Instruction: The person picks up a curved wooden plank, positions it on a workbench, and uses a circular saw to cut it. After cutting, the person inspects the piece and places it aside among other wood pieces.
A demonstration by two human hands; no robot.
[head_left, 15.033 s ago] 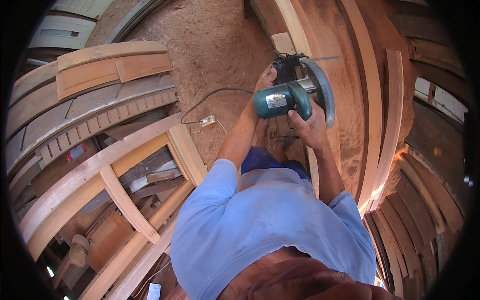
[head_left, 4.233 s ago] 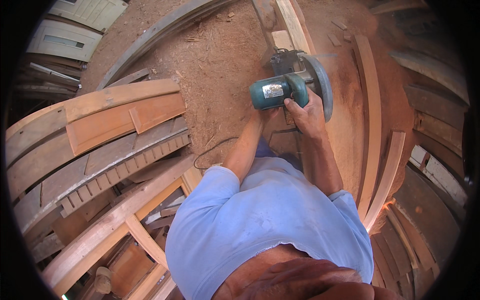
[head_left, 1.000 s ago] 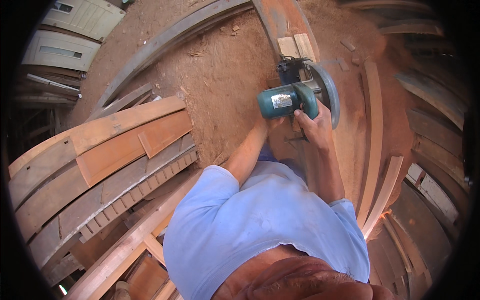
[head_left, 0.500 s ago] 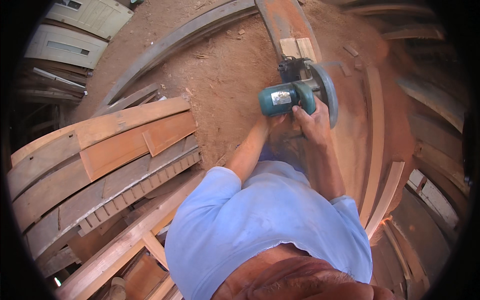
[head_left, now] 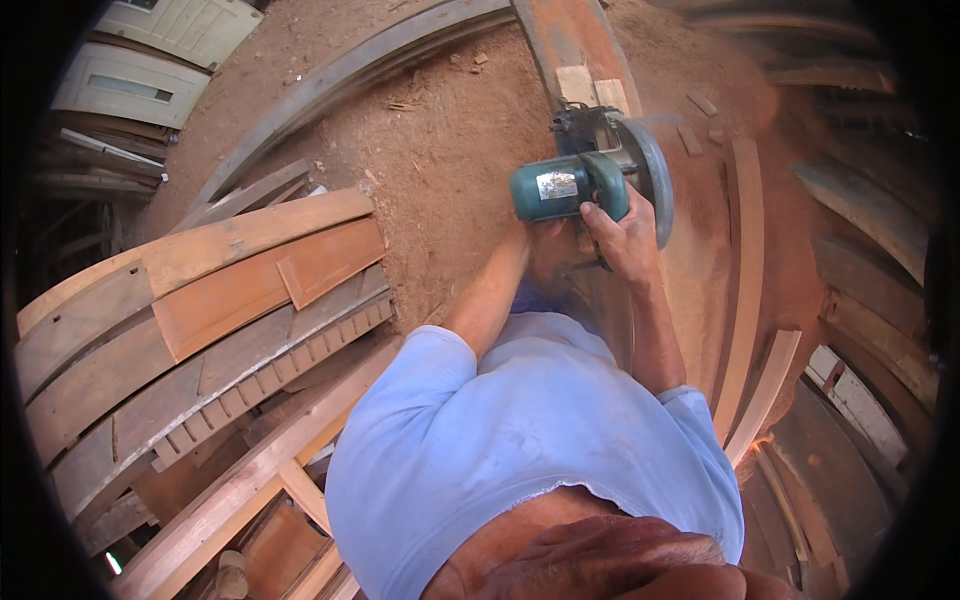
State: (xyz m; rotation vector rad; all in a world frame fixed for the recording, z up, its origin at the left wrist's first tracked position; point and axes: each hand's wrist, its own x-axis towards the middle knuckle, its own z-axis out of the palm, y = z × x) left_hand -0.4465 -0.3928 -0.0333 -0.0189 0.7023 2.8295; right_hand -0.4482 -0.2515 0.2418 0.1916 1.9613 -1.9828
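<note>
A green circular saw (head_left: 545, 190) with a large rounded grey guard (head_left: 655, 180) sits over a long plank in front of me. My right hand (head_left: 625, 235) is wrapped round its rear handle, thumb on the near side. Beneath the motor, my left hand (head_left: 548, 230) shows only in part; its fingers are hidden, and what they touch cannot be made out. Just beyond the saw, two pale wood pieces (head_left: 575, 86) lie side by side on the dust-covered plank (head_left: 575, 35). The blade is hidden by the guard.
Stacked boards and panels (head_left: 240, 280) lie at the left, with a timber frame (head_left: 230, 490) nearer me. Long strips (head_left: 742, 290) lie on the sawdust-covered ground at the right. More planks (head_left: 870, 220) are piled beyond them. A long curved-looking beam (head_left: 330, 85) lies at the far left.
The view has shifted slightly. The left pale piece now reaches farther out than the right one; before, their far ends were about level. My right hand keeps its grip on the saw.
</note>
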